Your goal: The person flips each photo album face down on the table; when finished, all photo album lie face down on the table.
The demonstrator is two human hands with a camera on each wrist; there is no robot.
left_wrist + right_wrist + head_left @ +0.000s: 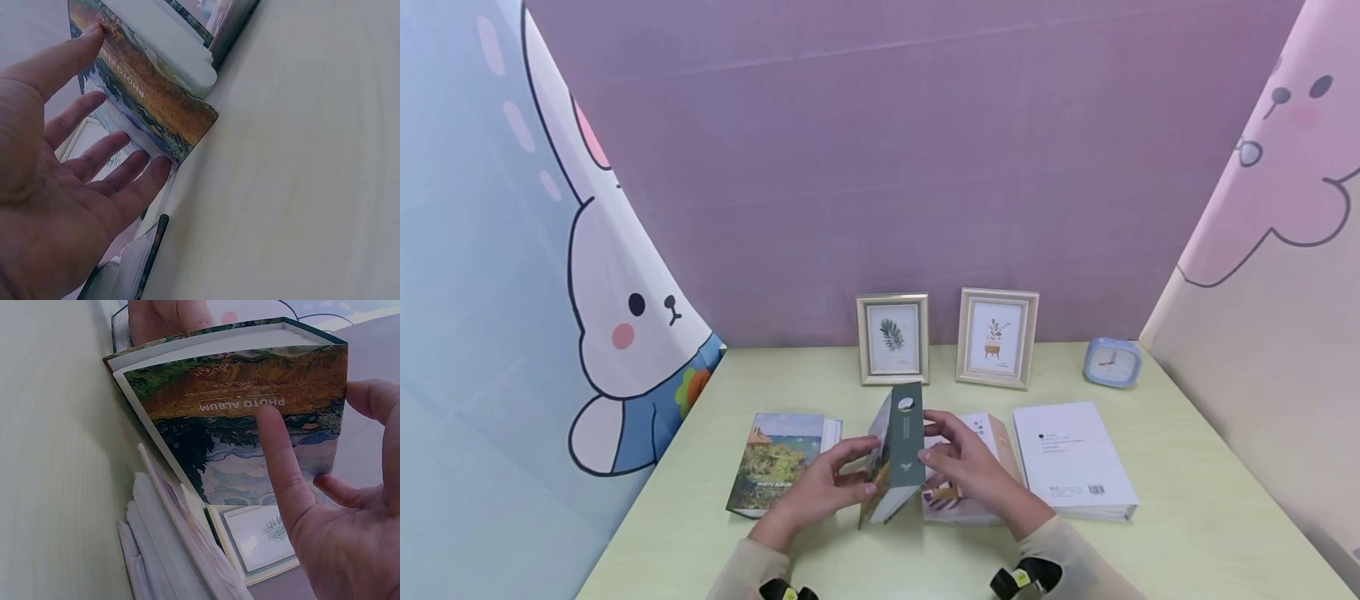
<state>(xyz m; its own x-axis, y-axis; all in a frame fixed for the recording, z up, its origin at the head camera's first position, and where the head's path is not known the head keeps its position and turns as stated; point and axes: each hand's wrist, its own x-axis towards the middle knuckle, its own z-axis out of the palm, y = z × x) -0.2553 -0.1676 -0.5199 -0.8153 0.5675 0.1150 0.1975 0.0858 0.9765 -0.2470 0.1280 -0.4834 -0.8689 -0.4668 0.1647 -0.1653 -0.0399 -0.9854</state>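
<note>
Left hand (823,490) and right hand (966,462), fingers loosely extended rather than wrapped round, touch opposite sides of the green-spined photo album (907,437), tilted between them above the desk (842,571).

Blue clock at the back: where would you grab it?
I'd pinch the clock by its left and right sides, coming down from above. It stands upright with both sides clear, while the white book lies flat in front. The right hand looks nearer.
</note>
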